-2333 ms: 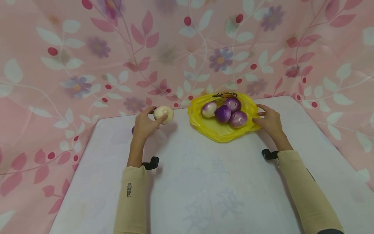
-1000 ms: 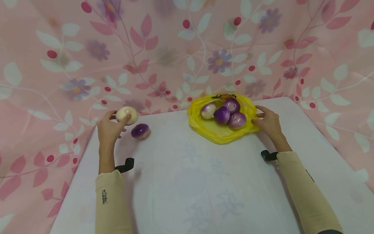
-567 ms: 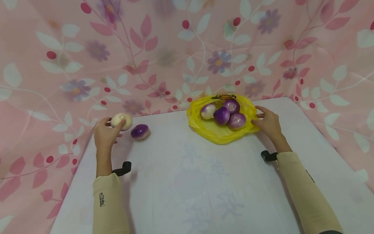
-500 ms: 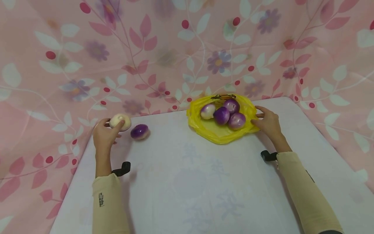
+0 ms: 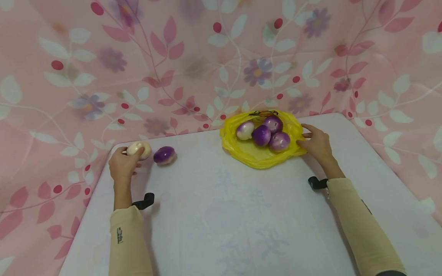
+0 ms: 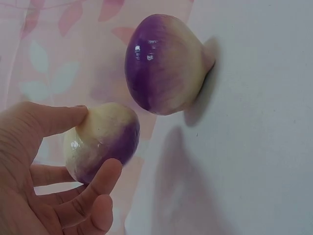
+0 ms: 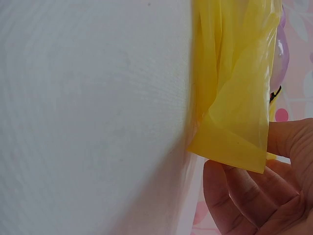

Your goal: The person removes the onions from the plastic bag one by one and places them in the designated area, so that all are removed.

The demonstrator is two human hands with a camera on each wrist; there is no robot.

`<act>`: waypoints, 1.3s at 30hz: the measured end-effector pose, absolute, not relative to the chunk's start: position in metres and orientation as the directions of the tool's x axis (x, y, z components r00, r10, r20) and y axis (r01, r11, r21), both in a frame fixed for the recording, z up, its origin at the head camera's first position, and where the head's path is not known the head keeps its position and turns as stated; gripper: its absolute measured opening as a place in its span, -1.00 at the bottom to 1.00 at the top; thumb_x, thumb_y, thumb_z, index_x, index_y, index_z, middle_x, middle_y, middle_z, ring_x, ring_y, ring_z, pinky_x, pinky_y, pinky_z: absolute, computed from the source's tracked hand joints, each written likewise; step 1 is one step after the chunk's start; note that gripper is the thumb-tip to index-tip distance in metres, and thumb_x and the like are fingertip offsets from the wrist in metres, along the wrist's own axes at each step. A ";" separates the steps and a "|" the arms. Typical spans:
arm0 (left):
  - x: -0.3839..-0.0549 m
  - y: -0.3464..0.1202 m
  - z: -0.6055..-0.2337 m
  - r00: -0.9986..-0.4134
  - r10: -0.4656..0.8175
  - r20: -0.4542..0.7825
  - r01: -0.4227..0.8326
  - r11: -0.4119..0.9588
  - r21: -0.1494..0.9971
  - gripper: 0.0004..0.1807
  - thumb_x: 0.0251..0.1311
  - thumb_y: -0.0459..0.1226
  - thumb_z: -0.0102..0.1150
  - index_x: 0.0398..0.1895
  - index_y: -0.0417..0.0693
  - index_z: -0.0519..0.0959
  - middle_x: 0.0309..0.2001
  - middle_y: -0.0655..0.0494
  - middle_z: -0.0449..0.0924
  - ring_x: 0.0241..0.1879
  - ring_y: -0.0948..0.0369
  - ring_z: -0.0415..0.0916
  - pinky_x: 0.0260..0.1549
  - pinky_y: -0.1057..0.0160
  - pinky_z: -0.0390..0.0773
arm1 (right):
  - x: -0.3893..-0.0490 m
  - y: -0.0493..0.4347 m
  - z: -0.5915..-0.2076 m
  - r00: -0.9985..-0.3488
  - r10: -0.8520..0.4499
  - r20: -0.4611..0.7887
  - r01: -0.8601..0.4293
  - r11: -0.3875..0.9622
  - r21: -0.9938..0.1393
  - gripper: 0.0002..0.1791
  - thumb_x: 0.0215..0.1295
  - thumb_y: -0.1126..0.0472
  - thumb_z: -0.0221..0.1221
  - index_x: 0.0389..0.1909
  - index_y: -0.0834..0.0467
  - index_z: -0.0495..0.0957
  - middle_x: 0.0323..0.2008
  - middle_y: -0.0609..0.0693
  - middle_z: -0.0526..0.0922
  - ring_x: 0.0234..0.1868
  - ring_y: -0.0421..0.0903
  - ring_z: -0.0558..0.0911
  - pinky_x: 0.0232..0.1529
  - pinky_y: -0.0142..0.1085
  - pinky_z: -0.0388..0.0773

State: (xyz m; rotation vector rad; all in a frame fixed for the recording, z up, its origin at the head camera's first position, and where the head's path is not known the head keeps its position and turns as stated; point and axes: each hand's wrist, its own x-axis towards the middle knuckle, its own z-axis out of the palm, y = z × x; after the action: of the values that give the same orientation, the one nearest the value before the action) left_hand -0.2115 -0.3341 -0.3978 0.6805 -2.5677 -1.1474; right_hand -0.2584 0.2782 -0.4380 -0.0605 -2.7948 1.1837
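Observation:
Near the table's far left corner my left hand point(image 5: 121, 165) holds a purple-and-white turnip point(image 5: 145, 150) between thumb and fingers, its pale end toward me. In the left wrist view that turnip point(image 6: 105, 139) is just off the table, below a second turnip. The second turnip point(image 5: 164, 155) lies on the table to the right of the held one, purple side up. My right hand point(image 5: 317, 145) pinches the right edge of a yellow plastic bag point(image 5: 253, 159), spread wide at its mouth. Several turnips point(image 5: 261, 135) sit inside. In the right wrist view, the bag's folded edge point(image 7: 234, 142) hangs at the fingers.
A white cloth with faint printed characters covers the table point(image 5: 214, 214). Behind it hangs a pink floral curtain point(image 5: 193, 65) along the far edge. Each wrist carries a small black camera mount, such as the left one point(image 5: 145, 201).
My left hand has carried the turnip leftward, away from the bag, then lowered it toward the table. The second turnip, earlier mostly covered by that hand, now shows. My right hand stays at the bag.

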 end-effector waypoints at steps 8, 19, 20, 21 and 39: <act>-0.213 -0.338 -0.406 -0.868 -0.497 0.016 -0.355 0.642 0.679 -0.08 0.10 0.26 0.24 0.35 -0.19 0.35 -0.50 -0.05 0.71 -0.56 0.01 0.69 -0.76 0.26 0.57 | -0.259 0.279 -0.440 -0.993 0.072 0.092 -0.016 0.702 -0.712 -0.26 0.25 0.22 0.28 0.45 0.15 0.27 0.06 0.35 0.59 0.00 0.29 0.60 -0.16 -0.03 0.66; -0.211 -0.336 -0.417 -0.896 -0.444 -0.011 -0.352 0.693 0.630 -0.06 0.15 0.26 0.20 0.34 -0.29 0.31 -0.49 -0.13 0.70 -0.76 0.13 0.58 -0.76 0.23 0.55 | -0.257 0.280 -0.441 -0.994 0.077 0.084 -0.007 0.696 -0.718 -0.26 0.25 0.22 0.28 0.44 0.15 0.27 0.06 0.36 0.59 -0.03 0.29 0.62 -0.20 -0.07 0.67; -0.211 -0.336 -0.418 -0.897 -0.442 -0.012 -0.352 0.698 0.623 -0.06 0.15 0.26 0.19 0.34 -0.29 0.31 -0.49 -0.13 0.70 -0.76 0.13 0.58 -0.76 0.23 0.54 | -0.257 0.280 -0.440 -0.994 0.077 0.083 -0.007 0.695 -0.719 -0.26 0.25 0.22 0.28 0.45 0.15 0.27 0.06 0.36 0.59 -0.02 0.29 0.62 -0.20 -0.08 0.67; -0.212 -0.336 -0.418 -0.898 -0.440 -0.014 -0.353 0.701 0.619 -0.06 0.15 0.26 0.19 0.35 -0.28 0.31 -0.49 -0.13 0.70 -0.75 0.13 0.58 -0.76 0.22 0.54 | -0.257 0.280 -0.440 -0.994 0.077 0.083 -0.007 0.693 -0.721 -0.26 0.25 0.22 0.28 0.45 0.15 0.26 0.06 0.36 0.59 -0.02 0.29 0.62 -0.21 -0.08 0.67; -0.208 -0.336 -0.406 -0.906 -0.419 0.068 -0.312 0.767 0.561 -0.14 0.25 0.19 0.11 0.39 -0.26 0.30 0.21 -0.27 0.46 -0.74 0.17 0.54 -0.52 0.09 0.56 | -0.257 0.277 -0.438 -0.994 0.087 0.066 0.013 0.691 -0.723 -0.26 0.27 0.20 0.27 0.46 0.12 0.26 0.09 0.35 0.57 0.00 0.28 0.60 -0.17 -0.07 0.67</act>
State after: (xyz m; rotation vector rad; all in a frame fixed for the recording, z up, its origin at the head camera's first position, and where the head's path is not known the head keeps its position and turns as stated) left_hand -0.2079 -0.3356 -0.4057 0.5790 -2.7720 -0.8305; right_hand -0.2575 0.2769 -0.4382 -0.0829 -2.8006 1.1969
